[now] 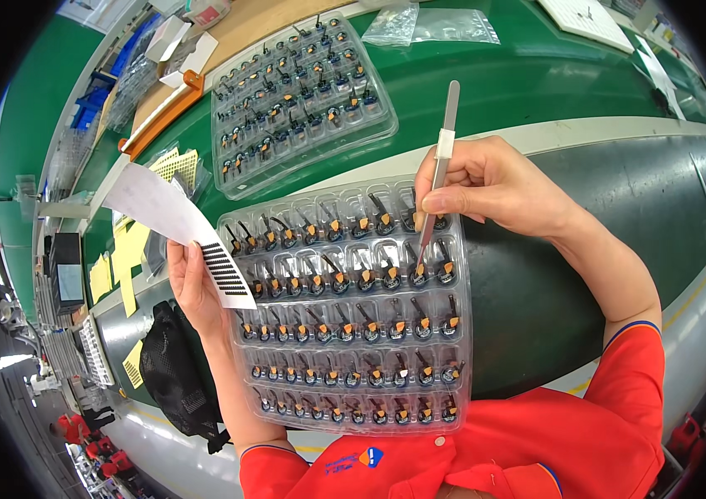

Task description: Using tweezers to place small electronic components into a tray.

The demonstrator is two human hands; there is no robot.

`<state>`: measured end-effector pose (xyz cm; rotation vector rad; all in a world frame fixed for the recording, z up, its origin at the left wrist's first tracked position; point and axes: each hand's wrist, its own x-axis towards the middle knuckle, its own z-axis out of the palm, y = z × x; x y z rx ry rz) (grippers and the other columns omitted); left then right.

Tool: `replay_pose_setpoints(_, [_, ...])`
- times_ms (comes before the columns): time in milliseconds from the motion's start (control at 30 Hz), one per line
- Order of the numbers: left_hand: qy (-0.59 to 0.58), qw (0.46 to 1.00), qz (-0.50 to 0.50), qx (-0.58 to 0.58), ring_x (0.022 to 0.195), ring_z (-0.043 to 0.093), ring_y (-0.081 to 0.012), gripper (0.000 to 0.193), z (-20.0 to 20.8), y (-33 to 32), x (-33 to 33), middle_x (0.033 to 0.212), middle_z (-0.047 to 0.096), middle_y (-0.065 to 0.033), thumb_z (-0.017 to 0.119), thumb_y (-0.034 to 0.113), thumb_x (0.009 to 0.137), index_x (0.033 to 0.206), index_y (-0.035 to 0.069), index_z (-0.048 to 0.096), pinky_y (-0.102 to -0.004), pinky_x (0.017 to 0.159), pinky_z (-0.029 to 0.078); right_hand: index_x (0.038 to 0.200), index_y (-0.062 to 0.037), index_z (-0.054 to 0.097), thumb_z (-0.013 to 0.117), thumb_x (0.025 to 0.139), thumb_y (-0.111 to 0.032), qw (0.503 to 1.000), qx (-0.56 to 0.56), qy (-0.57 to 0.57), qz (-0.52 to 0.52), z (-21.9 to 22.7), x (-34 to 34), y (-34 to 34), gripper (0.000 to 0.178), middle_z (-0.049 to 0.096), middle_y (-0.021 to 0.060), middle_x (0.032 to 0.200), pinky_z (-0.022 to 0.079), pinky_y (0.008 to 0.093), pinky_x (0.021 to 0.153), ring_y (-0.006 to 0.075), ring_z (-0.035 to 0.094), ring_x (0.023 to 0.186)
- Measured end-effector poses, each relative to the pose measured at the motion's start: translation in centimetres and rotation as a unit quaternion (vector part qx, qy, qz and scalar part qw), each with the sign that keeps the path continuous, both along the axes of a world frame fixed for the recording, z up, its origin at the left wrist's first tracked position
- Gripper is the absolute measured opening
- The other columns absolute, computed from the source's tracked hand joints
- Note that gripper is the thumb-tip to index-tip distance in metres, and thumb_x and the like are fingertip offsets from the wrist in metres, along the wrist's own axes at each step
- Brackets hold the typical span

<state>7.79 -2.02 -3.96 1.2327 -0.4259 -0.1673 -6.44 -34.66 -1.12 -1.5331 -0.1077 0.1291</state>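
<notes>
My right hand [486, 185] pinches a pair of metal tweezers [440, 179], held upright with a white wrap around the middle. Their tips point down at a small dark part with an orange patch [417, 273] in the clear plastic tray [353, 191]; whether they touch it I cannot tell. Rows of similar round parts with short black leads fill the tray's pockets. Between the fingers and thumb of my left hand [191, 279] is a curled white label sheet [162, 204], with several rows of small black strips near its lower end, over the tray's left side.
A second clear tray [303, 100] of similar parts stands beyond on the green table. Yellow sheets [126, 249] lie at the left, near a black mesh bag [174, 374]. Clear plastic bags [432, 25] and a white board [586, 21] are at the back. An orange bar [162, 116] edges a brown board.
</notes>
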Motion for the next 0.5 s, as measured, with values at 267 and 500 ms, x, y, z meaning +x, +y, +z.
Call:
replay_pose_setpoints(267, [0.000, 1.000, 0.008, 0.000, 0.087, 0.059, -0.0104, 0.030, 0.10, -0.19, -0.11, 0.104, 0.059, -0.0088, 0.045, 0.004, 0.092, 0.121, -0.002, 0.043, -0.0227, 0.076, 0.048, 0.088, -0.0017, 0.059, 0.059, 0.085, -0.010, 1.000, 0.003, 0.000, -0.008, 0.17, -0.11, 0.26, 0.008, 0.065, 0.0051, 0.078, 0.032, 0.0187, 0.048, 0.0033, 0.049, 0.061])
replay_pose_setpoints(500, [0.004, 1.000, 0.004, -0.003, 0.084, 0.060, -0.0100, 0.028, 0.40, -0.47, -0.30, 0.101, 0.060, -0.0082, 0.045, 0.004, 0.092, 0.119, -0.002, 0.044, -0.0222, 0.075, 0.049, 0.087, -0.0020, 0.059, 0.060, 0.085, -0.010, 1.000, -0.010, 0.007, -0.013, 0.52, -0.09, 0.40, 0.008, 0.064, 0.0043, 0.077, 0.032, 0.0186, 0.048, 0.0031, 0.049, 0.061])
